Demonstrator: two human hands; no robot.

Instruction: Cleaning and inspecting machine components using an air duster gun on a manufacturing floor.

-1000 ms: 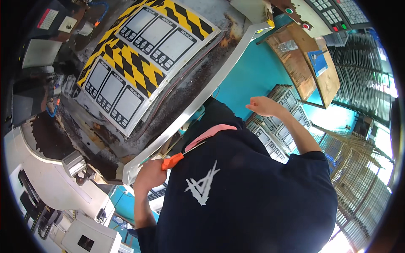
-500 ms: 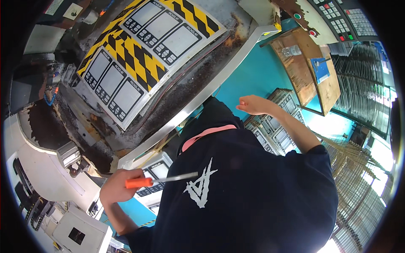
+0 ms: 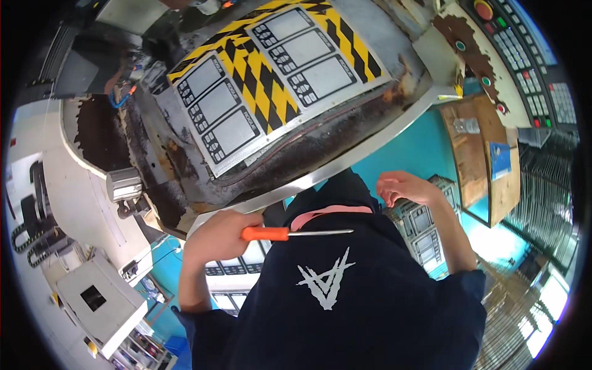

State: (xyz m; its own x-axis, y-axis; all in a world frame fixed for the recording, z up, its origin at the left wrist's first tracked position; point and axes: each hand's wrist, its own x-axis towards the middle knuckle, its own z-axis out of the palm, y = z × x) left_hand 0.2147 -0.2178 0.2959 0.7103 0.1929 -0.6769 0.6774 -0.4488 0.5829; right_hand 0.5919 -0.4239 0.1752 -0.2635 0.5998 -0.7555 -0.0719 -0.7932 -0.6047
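Note:
My left hand [image 3: 222, 237] is closed round the orange handle of a screwdriver [image 3: 264, 234]. Its thin metal shaft points to the right across the front of my dark shirt. Just beyond this hand runs the metal front edge [image 3: 296, 187] of a machine bed. On the bed lies a flat panel [image 3: 269, 132] with grey printed labels and yellow-black stripes; neither hand touches it. My right hand [image 3: 404, 186] hangs empty in the air past that edge, its fingers loosely bent and apart.
A control panel [image 3: 524, 74] with buttons stands at the far right. Below it is a wooden shelf [image 3: 472, 179] holding a clear plastic bottle [image 3: 467, 126]. Similar printed panels [image 3: 425, 237] are stacked below my right hand. A white machine housing [image 3: 92, 203] is at the left.
My view has turned, so the machine and panel sit further right. The left hand has risen toward the bed's edge with the screwdriver. The right hand's fingers have loosened from a tighter curl.

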